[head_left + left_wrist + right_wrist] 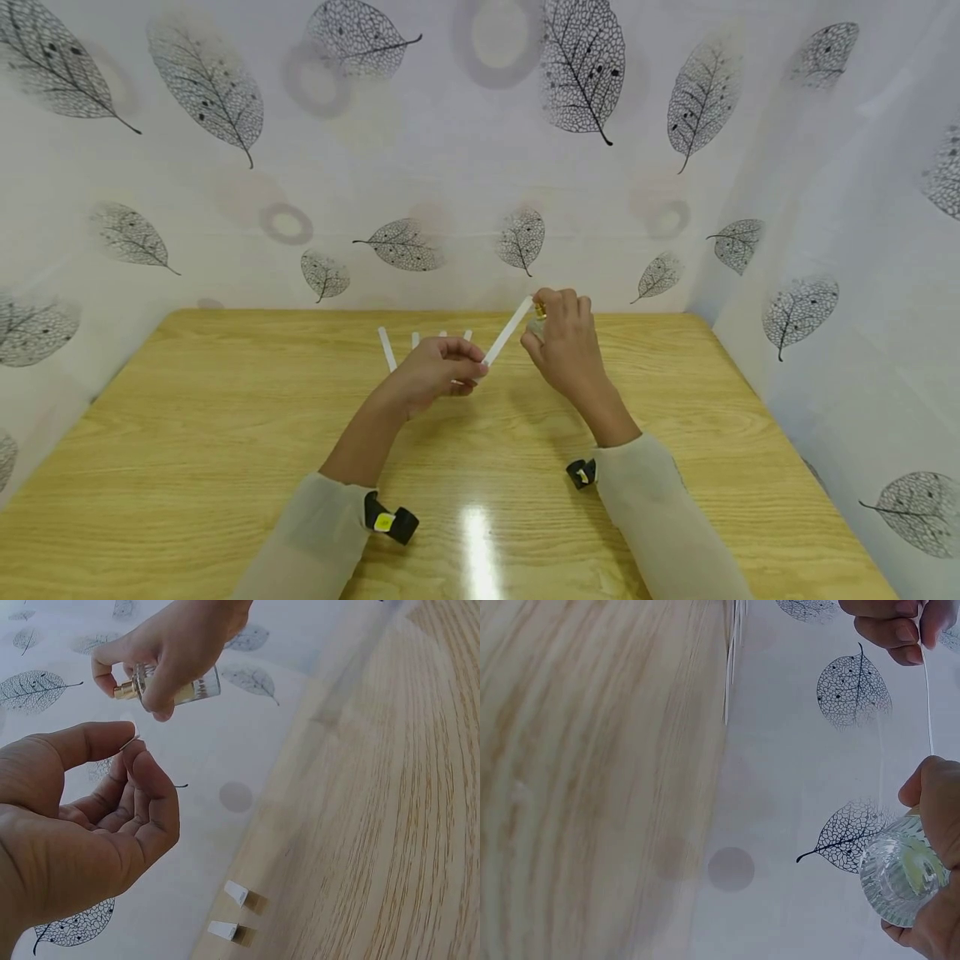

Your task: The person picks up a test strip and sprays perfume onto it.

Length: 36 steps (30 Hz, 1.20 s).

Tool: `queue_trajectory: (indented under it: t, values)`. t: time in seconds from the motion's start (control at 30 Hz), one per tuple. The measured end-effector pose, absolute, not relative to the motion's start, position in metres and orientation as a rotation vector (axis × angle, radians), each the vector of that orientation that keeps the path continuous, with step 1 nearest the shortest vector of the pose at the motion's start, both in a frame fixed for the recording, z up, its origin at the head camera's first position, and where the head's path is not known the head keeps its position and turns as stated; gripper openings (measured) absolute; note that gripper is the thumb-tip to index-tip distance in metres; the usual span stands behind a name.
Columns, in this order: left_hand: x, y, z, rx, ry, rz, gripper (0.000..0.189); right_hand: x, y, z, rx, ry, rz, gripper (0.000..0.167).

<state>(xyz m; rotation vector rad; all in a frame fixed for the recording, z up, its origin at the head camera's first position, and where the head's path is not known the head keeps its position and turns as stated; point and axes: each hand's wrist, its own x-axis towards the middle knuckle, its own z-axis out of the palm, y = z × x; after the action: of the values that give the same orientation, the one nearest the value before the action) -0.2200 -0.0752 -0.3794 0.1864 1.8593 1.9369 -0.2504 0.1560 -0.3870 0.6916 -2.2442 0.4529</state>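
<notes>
Between thumb and forefinger, my left hand (431,371) pinches the lower end of a white paper test strip (508,332). The strip slants up to the right, its far end close to the sprayer. My right hand (570,346) grips a clear glass perfume bottle (900,874), raised above the table. In the left wrist view its gold spray nozzle (125,691) shows, with the right forefinger curled at the top. Most of the bottle is hidden by the fingers in the head view.
Several more white strips (387,348) are at the back of the wooden table (225,433), partly hidden behind my left hand. A pale curtain with leaf prints (405,167) hangs along the back and sides. A black band with a camera (393,521) sits on each wrist.
</notes>
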Motion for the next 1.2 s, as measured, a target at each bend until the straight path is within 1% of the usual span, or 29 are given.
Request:
queue_trajectory:
  t: [0.7, 1.2]
  values:
    - [-0.2204, -0.0769, -0.3803, 0.207, 1.864, 1.934, 0.017, -0.2485, 0.1563, -0.3839, 0.656, -2.274, 0.51, 0.047]
    - [-0.2188, -0.077, -0.3772, 0.204, 1.855, 1.94, 0.015, -0.2484, 0.1551, -0.385, 0.723, -2.287, 0.479, 0.047]
